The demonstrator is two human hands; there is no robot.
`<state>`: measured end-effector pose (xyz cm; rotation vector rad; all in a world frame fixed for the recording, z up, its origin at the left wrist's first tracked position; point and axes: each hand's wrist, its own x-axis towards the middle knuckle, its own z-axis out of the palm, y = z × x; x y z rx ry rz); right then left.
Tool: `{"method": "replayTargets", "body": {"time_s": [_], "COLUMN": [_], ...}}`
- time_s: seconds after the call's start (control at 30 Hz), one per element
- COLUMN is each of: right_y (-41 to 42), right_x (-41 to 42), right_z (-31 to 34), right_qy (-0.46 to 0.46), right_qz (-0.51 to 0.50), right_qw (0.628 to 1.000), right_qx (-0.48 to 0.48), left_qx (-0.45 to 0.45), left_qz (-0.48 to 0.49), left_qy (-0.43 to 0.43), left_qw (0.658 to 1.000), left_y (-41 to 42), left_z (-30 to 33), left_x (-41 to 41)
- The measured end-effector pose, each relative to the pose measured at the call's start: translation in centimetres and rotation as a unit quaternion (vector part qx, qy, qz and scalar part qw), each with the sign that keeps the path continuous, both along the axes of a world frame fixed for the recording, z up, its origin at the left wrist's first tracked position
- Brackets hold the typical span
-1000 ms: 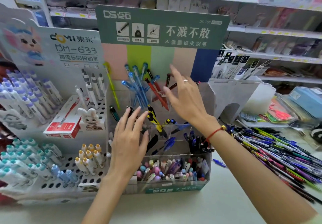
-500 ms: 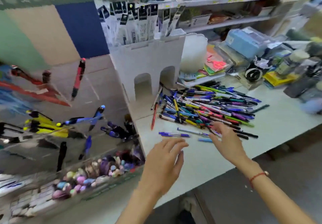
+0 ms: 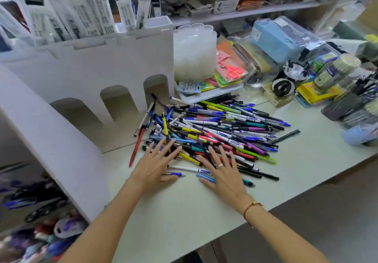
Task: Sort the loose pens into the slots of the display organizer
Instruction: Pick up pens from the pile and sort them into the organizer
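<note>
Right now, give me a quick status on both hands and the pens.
Left hand and right hand open, fingers spread on pen pile. No pen gripped. Red pen lies apart, left of pile.

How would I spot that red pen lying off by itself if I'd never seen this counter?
Find the white cardboard display with arched cutouts standing on the pale counter. In front of it, left of the big pile of pens and just beyond the left hand, lies the red pen. It is long, plain red, and lies almost alone, pointing toward the person.

No legible text anywhere (packet [image 3: 86, 15] print too blurred)
</note>
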<state>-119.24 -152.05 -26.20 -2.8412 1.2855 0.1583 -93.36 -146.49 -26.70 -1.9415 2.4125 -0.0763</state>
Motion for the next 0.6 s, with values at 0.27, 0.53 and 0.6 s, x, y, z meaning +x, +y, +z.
{"method": "replayTargets", "body": {"time_s": [0.27,0.53,0.6], "right_y": [-2.4,-3.6,-3.6], "right_x": [0.5,1.2,1.1], "right_z": [-0.1,0.2,0.4], "right_qy": [-0.08,-0.078,-0.075], "right_qz": [0.046,0.041,0.037], "right_qw": [0.992,0.993,0.993], "right_qx": [-0.084,-0.085,-0.08], "left_qx": [-0.013,0.065,0.054], "left_qz": [-0.005,0.087,0.116], "left_qy": [0.021,0.098,0.09], "left_qw": [1.0,0.989,0.988], "left_y": [-1.7,-1.9,-1.7], "left_z": [0.6,1.4,1.5], "left_x": [0.6,0.0,-0.1]}}
